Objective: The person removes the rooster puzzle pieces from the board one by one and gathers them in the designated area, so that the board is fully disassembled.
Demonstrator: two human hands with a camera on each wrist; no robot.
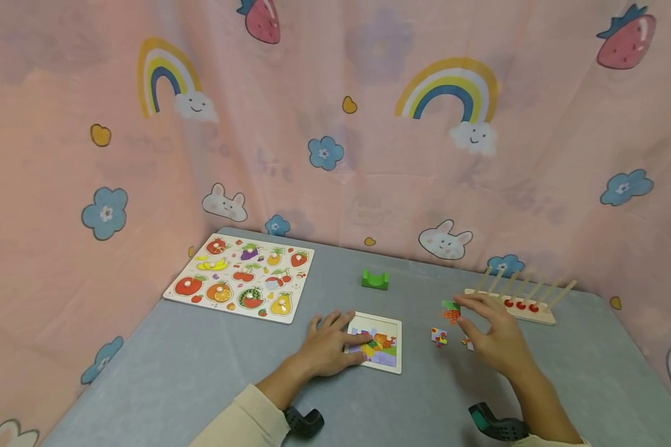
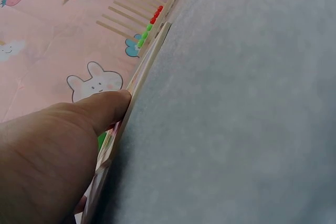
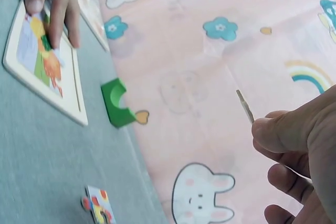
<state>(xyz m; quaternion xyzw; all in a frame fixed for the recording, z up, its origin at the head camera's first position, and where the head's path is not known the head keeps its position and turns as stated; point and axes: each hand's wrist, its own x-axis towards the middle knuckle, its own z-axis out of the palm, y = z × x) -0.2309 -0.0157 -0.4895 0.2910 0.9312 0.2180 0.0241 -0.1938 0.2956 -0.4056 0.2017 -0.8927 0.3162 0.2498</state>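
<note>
My left hand [image 1: 327,346] rests on a small wooden-framed jigsaw puzzle [image 1: 399,357], its fingers over the colourful picture and its thumb on the near side. The upper part of the picture area shows bare board in the right wrist view. My right hand [image 1: 497,335] holds a green and orange jigsaw piece [image 1: 450,312] above the table, pinched between thumb and fingers. Edge-on, that thin piece [image 3: 244,106] also shows in the right wrist view. Under the right hand lie a loose jigsaw piece [image 1: 438,336] and another piece [image 1: 468,343], partly hidden by the hand.
At the back left lies a fruit peg puzzle board [image 1: 297,292]. A green curved block [image 1: 375,280] stands behind the framed puzzle. Back right is a wooden peg stand [image 1: 543,316] with upright rods and several red and green beads. A printed pink curtain [image 1: 335,192] hangs behind the table.
</note>
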